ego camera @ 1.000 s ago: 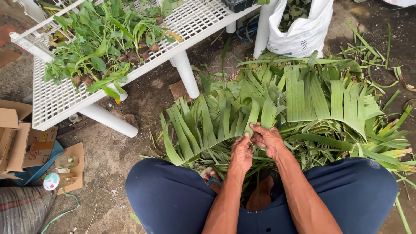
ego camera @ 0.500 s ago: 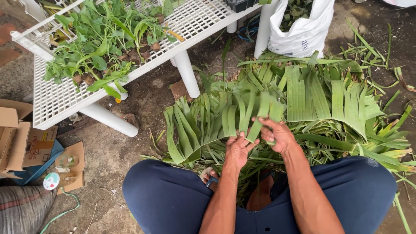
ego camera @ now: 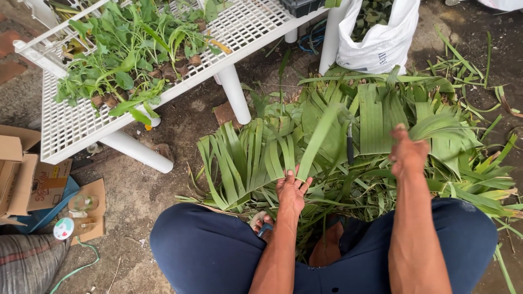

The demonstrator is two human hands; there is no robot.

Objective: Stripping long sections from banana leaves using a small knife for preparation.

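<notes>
My left hand (ego camera: 291, 189) pinches the lower end of a long green leaf strip (ego camera: 321, 133) that rises away from me over the pile. My right hand (ego camera: 408, 152) is out to the right, its back towards me and its fingers curled down onto the wide cut leaves (ego camera: 376, 117); what they grip is hidden. Cut green leaf strips (ego camera: 245, 160) lie fanned on the ground before my knees, which are in navy trousers (ego camera: 207, 250). A dark-handled knife (ego camera: 350, 146) stands among the leaves between my hands.
A white slatted plastic table (ego camera: 71, 122) with leafy plants (ego camera: 128, 60) stands at the left on thick white legs (ego camera: 234, 95). A white sack (ego camera: 381, 41) sits behind the pile. Cardboard boxes (ego camera: 24, 174), a round lid (ego camera: 64, 228) and grey striped cloth (ego camera: 27, 264) lie at the far left.
My hands were together on one leaf strip. The right hand has swung out to the right over the wide leaves, while the left keeps hold of the strip.
</notes>
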